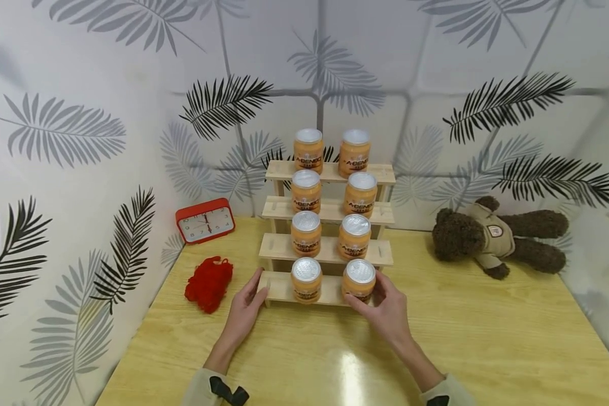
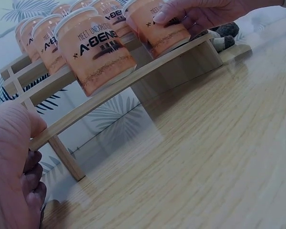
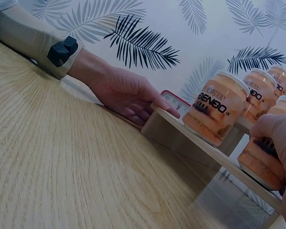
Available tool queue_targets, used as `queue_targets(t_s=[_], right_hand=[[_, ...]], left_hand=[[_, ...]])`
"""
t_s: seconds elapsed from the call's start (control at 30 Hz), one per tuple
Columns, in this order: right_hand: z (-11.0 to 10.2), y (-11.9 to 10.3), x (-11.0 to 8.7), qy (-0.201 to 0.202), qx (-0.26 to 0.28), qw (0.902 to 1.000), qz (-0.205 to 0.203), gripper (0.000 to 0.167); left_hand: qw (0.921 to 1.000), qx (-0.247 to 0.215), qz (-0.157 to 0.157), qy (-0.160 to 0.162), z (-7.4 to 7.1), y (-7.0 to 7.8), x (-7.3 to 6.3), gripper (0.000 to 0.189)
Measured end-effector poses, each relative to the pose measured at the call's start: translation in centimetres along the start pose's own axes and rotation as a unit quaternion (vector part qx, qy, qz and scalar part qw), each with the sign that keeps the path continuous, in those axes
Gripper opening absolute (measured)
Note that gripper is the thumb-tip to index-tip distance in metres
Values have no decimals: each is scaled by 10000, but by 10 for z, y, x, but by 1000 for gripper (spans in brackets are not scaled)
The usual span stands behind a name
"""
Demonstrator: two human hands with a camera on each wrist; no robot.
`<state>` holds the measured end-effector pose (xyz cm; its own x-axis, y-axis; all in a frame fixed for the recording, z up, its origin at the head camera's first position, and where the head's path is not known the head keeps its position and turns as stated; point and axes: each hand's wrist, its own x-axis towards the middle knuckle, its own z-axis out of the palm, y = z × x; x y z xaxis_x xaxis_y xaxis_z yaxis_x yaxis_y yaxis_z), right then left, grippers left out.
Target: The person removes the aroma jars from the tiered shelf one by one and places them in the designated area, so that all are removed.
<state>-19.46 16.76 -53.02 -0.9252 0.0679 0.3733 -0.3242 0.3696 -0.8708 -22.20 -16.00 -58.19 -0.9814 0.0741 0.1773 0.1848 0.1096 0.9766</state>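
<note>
Right hand (image 1: 389, 309) held an orange A-BENBO can (image 1: 358, 285) near the bottom shelf's (image 1: 332, 290) right end while the left hand (image 1: 246, 305) gripped the wooden display rack (image 1: 327, 248) at its front left corner — an uneven tug could have tipped the neighbouring can (image 1: 307, 285) over the front edge.

The right hand (image 3: 285, 148) grips an orange jar (image 3: 255, 164) on the front shelf of a wooden rack (image 3: 220, 156). Left of it stands a second jar (image 3: 214, 109), with more jars (image 3: 260, 93) farther back. The left hand (image 3: 121, 90) holds the shelf's left end, near a partly hidden clock (image 3: 174, 101) above the bench (image 3: 86, 157).
</note>
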Motion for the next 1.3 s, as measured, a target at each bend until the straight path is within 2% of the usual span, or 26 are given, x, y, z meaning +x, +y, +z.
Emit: queue_targets(t_s=[0.63, 0.9, 1.3], right_hand=[[-25, -1, -6, 515, -600, 9968, -81, 73], [-39, -2, -8, 723, -739, 9946, 115, 72], [-64, 3, -2, 1212, -835, 9891, -103, 66]], left_hand=[[9999, -84, 88, -103, -1, -3, -2, 61], [9998, -53, 150, -88, 0, -3, -2, 61], [10000, 27, 87, -26, 0, -1, -2, 61]])
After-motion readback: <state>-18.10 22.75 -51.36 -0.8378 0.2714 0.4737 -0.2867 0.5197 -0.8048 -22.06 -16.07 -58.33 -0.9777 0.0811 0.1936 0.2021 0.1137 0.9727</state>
